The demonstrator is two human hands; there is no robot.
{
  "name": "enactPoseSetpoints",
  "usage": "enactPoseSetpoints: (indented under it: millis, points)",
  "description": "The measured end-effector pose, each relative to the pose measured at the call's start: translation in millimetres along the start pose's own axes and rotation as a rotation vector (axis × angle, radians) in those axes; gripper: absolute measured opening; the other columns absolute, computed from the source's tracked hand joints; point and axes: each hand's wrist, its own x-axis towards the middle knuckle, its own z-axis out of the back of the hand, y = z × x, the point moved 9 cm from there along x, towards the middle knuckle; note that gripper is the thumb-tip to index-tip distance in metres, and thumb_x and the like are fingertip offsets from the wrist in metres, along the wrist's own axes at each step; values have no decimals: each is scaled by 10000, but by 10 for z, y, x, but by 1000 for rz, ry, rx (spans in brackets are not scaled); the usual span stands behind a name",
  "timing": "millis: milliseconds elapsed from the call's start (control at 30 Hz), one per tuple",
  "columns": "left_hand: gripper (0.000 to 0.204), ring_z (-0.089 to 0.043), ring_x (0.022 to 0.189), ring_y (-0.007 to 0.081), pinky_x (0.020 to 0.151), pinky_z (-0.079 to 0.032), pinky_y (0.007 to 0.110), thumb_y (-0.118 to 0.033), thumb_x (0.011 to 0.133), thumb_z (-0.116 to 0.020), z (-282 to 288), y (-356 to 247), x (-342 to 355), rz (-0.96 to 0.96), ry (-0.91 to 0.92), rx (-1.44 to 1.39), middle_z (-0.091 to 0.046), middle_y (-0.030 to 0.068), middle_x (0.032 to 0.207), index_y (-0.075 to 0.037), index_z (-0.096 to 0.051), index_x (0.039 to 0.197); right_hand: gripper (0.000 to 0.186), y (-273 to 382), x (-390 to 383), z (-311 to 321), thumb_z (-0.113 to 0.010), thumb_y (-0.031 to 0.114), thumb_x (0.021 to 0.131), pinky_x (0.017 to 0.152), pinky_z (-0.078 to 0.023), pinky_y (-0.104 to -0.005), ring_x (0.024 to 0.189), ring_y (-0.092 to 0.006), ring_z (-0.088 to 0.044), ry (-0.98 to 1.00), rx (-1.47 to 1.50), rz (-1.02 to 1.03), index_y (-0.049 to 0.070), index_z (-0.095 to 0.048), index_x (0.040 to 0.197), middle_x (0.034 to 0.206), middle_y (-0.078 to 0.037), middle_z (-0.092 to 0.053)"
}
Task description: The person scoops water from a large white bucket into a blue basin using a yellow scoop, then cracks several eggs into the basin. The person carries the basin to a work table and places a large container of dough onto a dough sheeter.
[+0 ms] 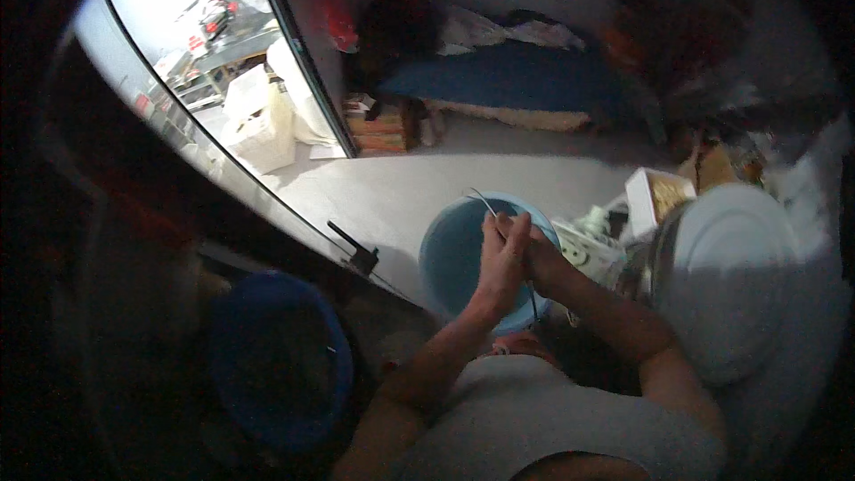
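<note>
My left hand (504,260) and my right hand (540,263) are clasped together above a light blue bucket (443,254). Fingers of both are closed around a thin curved wire (485,203), which sticks out beyond the knuckles and again below the wrists. It spans the bucket like a bail handle, but I cannot tell whether its ends join the rim. The visible inside of the bucket is shaded, and my hands and forearms hide its right part.
A white power strip (583,249) and a white box (643,200) lie right of the bucket. Beyond stands a large round white lid (735,276). A dark blue tub (280,361) sits at lower left. A door with a black handle (354,251) stands left, opening onto a bright room.
</note>
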Motion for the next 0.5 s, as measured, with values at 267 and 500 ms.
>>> enactPoseSetpoints:
  millis: [267, 500]
  points:
    - [527, -593, 1025, 161, 900, -519, 345, -538, 1071, -651, 1083, -1128, 1777, -305, -422, -76, -560, 54, 1066, -56, -555, 1259, 325, 1035, 2405, -605, -544, 332, 1135, 837, -509, -336, 1041, -165, -602, 392, -230, 62, 82, -574, 1341, 1176, -52, -624]
    - [650, -612, 1026, 159, 893, -528, 332, -610, 1059, -648, 2221, -1832, 3154, -492, -655, -27, -600, 82, 1077, -2, -557, 1270, 281, 1453, 4282, -1140, -458, 273, 1167, 774, -524, -308, 976, -151, -611, 561, -225, -62, 69, -582, 1315, 1095, -52, -637]
